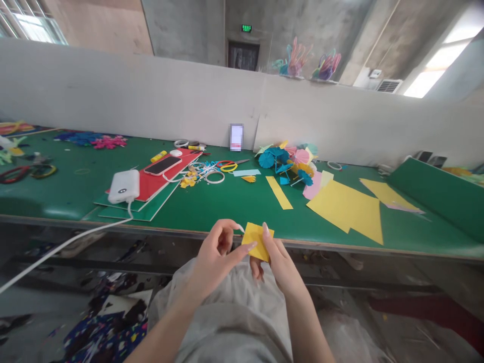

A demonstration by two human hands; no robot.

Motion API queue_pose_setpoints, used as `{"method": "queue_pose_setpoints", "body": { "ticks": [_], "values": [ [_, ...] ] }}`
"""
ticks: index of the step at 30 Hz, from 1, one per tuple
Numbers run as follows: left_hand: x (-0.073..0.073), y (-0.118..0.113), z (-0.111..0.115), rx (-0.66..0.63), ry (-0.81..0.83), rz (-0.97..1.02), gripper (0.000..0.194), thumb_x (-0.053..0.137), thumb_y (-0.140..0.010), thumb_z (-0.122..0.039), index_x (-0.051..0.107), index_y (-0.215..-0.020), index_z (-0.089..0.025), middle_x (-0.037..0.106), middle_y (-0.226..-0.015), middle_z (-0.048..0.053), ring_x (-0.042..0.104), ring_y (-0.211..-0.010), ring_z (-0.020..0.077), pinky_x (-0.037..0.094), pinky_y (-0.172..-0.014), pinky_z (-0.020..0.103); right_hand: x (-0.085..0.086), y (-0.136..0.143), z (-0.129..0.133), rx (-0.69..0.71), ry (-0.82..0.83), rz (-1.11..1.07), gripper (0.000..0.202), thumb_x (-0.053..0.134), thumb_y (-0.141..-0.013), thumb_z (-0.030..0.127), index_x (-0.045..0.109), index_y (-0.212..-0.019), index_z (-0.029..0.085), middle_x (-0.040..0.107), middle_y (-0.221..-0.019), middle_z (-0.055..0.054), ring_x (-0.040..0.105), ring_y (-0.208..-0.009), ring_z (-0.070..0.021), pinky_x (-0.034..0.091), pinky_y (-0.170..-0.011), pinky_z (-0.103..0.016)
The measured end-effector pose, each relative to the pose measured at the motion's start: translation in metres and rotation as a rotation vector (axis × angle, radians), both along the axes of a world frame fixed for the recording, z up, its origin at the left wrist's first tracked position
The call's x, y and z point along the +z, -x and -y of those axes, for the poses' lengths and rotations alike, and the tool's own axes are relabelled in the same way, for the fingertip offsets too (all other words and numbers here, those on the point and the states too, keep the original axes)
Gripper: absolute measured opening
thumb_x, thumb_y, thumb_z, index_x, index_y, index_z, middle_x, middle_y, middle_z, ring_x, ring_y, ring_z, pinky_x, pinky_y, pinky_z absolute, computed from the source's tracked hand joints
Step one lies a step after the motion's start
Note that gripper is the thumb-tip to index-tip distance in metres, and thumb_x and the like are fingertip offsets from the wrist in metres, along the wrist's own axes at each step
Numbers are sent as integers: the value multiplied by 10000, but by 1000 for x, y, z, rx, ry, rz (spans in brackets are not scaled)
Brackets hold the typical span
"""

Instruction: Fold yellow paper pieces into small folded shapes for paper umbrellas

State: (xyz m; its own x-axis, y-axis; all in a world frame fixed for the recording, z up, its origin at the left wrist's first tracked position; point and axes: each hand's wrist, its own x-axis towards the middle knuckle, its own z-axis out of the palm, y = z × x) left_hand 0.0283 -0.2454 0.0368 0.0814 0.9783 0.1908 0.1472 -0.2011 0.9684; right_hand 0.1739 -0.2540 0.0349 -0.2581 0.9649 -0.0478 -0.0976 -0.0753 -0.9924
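Folding seems in hand: the right hand [283,263] pinches yellow paper [255,234] by the counter's [204,209] near edge; the half-curled left hand's [215,254] hold is unclear. Creasing likely needs aligned edges.

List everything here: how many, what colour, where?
Table: one, green, across view
Partition: one, whitish, behind table
Small paper: one, yellow, front centre
Paper strip: one, yellow, centre
Large sheets: several, yellow, right
Paper crafts: several, multicoloured, back
Scissors: at least two, red, yellow, centre, left
Propped phone: one, pale, centre
Flat phone: one, dark, left
Power bank: one, white, left
Tubes: two, yellow, back left
Rings: several, whitish, tabletop
Ornaments: two, multicoloured, atop partition
Exit sign: one, green, far wall
Clutter: uncounted, mixed, below
Left hand: one, bare, front
Right hand: one, bare, front
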Motion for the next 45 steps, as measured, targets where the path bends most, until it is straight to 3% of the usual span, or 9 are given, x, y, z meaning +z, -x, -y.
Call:
{"method": "queue_pose_setpoints", "body": {
  "ticks": [5, 12, 19, 22, 24, 26, 34, 45],
  "values": [
    [-2, -6, -4, -51, 14, 127, 414, 670, -758, -352, 439, -1085, -251, 465, -851, -29, 469, -672, 99, 406, -591, 203, 1, 3, 2, 31, -12, 23, 690, 259, -882, 673, 514, -420, 229, 489, -402, -22, 450, -367, -127, 367, -430, -268],
    [1, -9, -3, -74, 13, 172, 411, 622, -803, -337, 435, -1157, -243, 486, -787, -40, 482, -560, 73, 424, -515, 189, 1, 3, 2, 42, -46, 37, 685, 241, -890, 665, 535, -468, 212, 506, -426, -22, 473, -393, -135, 388, -445, -272],
    [8, -9, -1, -229, 108, 212, 369, 512, -882, -379, 370, -1202, -263, 496, -751, -49, 471, -452, 65, 406, -427, 192, -4, 6, 4, 46, -94, -9, 659, 245, -887, 668, 564, -555, 196, 505, -440, -11, 465, -393, -120, 377, -433, -259],
    [8, -8, -1, -171, 68, 159, 379, 521, -879, -374, 385, -1210, -251, 483, -734, -42, 475, -509, 83, 407, -461, 195, -9, 4, 2, 3, -142, -22, 479, 524, -796, 637, 560, -646, 183, 518, -472, 21, 453, -404, -102, 374, -427, -238],
    [8, -7, -1, -137, 43, 112, 376, 523, -881, -366, 393, -1213, -246, 478, -735, -38, 481, -548, 93, 413, -494, 200, -9, 2, 0, 1, -133, -19, 393, 729, -679, 524, 578, -773, 174, 553, -540, 37, 471, -432, -95, 387, -427, -218],
    [6, -7, -2, -130, 29, 82, 363, 511, -889, -365, 396, -1214, -249, 477, -746, -36, 484, -562, 95, 416, -511, 203, -8, 0, 0, 17, -111, 6, 381, 786, -643, 438, 590, -825, 166, 581, -592, 31, 505, -468, -100, 416, -436, -211],
    [-2, -4, -8, -180, -10, 77, 344, 506, -897, -351, 420, -1215, -253, 485, -734, -38, 480, -576, 95, 402, -517, 196, -3, -3, 4, 94, -122, 84, 271, 665, -786, 410, 592, -808, 151, 624, -596, 6, 522, -453, -93, 438, -461, -212],
    [1, -1, -9, -216, -68, -15, 318, 473, -920, -332, 442, -1228, -259, 481, -735, -36, 484, -601, 97, 400, -539, 187, 3, -3, 3, 131, -22, -8, 294, 700, -742, 415, 601, -788, 142, 657, -611, -13, 570, -455, -100, 393, -398, -182]
  ]
}}
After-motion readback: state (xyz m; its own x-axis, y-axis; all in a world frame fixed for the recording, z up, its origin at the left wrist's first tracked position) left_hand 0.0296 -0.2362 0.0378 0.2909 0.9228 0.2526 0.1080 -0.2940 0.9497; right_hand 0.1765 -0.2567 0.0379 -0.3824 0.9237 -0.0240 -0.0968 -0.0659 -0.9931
